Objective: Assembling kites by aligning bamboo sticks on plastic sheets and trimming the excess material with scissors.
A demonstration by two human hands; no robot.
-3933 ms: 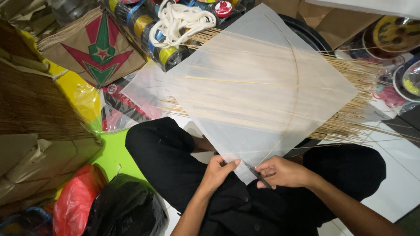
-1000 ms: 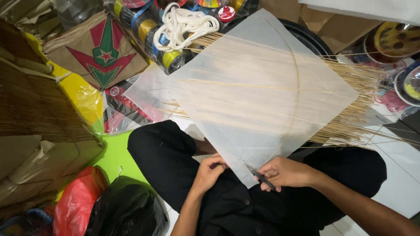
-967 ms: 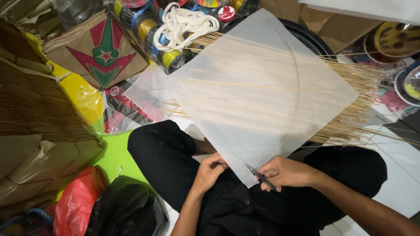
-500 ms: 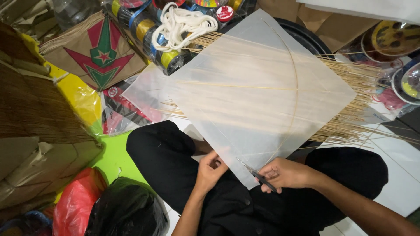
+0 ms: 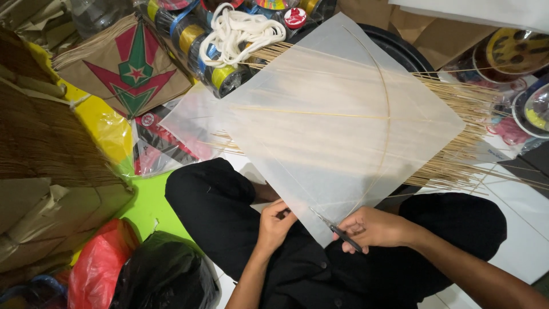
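Note:
A white translucent paper kite point(image 5: 337, 126) with thin bamboo spars lies across my lap, its lower corner toward me. My right hand point(image 5: 374, 228) grips a small dark blade tool point(image 5: 340, 232) at the kite's lower right edge near that corner. My left hand point(image 5: 275, 224) pinches the lower left edge of the paper, fingers curled on it. I sit cross-legged in black trousers point(image 5: 223, 217).
A bundle of thin bamboo sticks point(image 5: 457, 137) lies under the kite to the right. White cord point(image 5: 237, 37) and thread spools point(image 5: 197, 40) sit at the top, a stack of brown star-printed kites point(image 5: 128, 63) at upper left, and red point(image 5: 94, 269) and black plastic bags point(image 5: 166, 274) at lower left.
My left hand has slid a little up and left along the kite's lower edge. My right hand with the blade has barely moved.

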